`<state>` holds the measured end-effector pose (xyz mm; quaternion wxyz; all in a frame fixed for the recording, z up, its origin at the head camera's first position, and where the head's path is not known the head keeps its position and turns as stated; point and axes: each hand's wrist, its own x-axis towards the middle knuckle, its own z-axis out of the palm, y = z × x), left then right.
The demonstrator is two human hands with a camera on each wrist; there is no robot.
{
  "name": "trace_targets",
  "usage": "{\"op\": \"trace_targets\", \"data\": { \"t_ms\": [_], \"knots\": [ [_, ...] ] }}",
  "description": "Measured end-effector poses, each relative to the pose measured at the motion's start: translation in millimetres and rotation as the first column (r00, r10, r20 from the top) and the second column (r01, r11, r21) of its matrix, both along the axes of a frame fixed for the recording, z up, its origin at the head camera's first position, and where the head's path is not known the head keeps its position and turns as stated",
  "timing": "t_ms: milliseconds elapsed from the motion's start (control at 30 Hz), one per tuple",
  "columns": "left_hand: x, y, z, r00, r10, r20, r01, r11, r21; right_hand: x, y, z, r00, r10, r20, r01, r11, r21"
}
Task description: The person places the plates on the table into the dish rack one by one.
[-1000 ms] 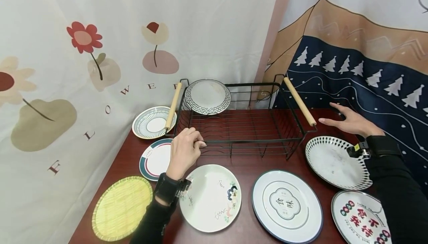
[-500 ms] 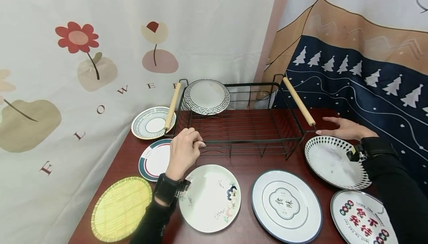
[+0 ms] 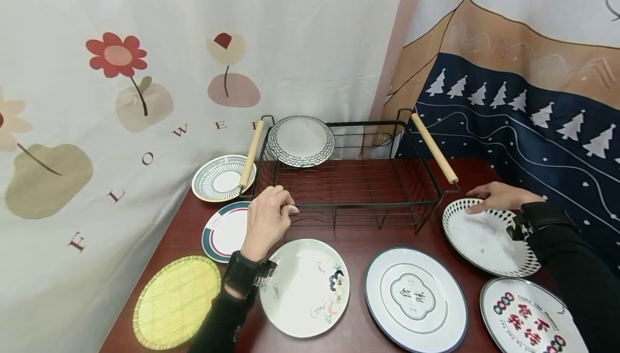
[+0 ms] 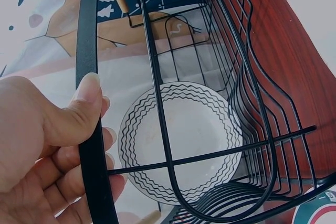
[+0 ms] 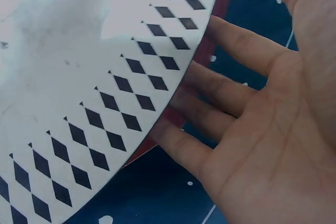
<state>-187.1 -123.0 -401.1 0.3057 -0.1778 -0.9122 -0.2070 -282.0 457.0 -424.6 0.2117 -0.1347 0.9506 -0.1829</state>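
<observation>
My left hand [image 3: 268, 218] grips the front rail of a black wire dish rack [image 3: 360, 204]; the left wrist view shows its thumb and fingers around the flat bar [image 4: 87, 40]. Inside the rack, at its left back, leans a plate [image 3: 301, 140] with a wavy-line rim. At the far right my right hand [image 3: 506, 197] is at the edge of an oval plate [image 3: 489, 237] with a black diamond rim. Its thumb lies over the top, and the right wrist view shows the fingertips tucked beneath the rim [image 5: 134, 90]. That plate lies on the table.
Wooden handles [image 3: 434, 148] flank the rack. Around it lie a striped bowl [image 3: 225, 177], a teal-rimmed plate [image 3: 225, 232], a yellow woven mat [image 3: 176, 303], a floral plate [image 3: 305, 288], a blue-rimmed plate [image 3: 416, 299] and a red-lettered plate [image 3: 530, 315]. Curtains hang behind.
My right hand has come down from beside the right handle to the diamond-rimmed plate, its thumb now over the rim and fingers under it. The left hand has kept its hold on the rack.
</observation>
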Motion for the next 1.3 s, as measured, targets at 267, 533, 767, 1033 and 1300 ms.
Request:
{"op": "trace_targets", "data": {
  "t_ms": [267,533,767,1033,1300],
  "knots": [
    [-0.8,1,-0.7,1.0,0.001,-0.007,-0.001,1.0,0.003,-15.0,8,-5.4,0.998,0.018,0.059,-0.018,1.0,0.0],
    [-0.9,2,-0.8,1.0,-0.003,-0.002,0.003,1.0,-0.002,-16.8,15,-7.3,0.997,0.007,0.079,-0.011,0.998,0.057],
    [-1.0,3,3.0,1.0,-0.009,-0.01,0.009,1.0,-0.002,-13.9,16,-5.2,0.995,0.04,0.09,-0.044,0.998,0.049],
    [-0.4,2,1.1,1.0,0.005,0.003,-0.005,1.0,-0.007,-13.3,21,-12.8,0.997,0.037,0.073,-0.039,0.998,0.038],
    [0.4,1,-0.7,1.0,0.015,0.0,-0.015,1.0,-0.012,-12.7,20,-19.6,0.996,0.031,0.089,-0.029,0.999,-0.023]
  ]
}}
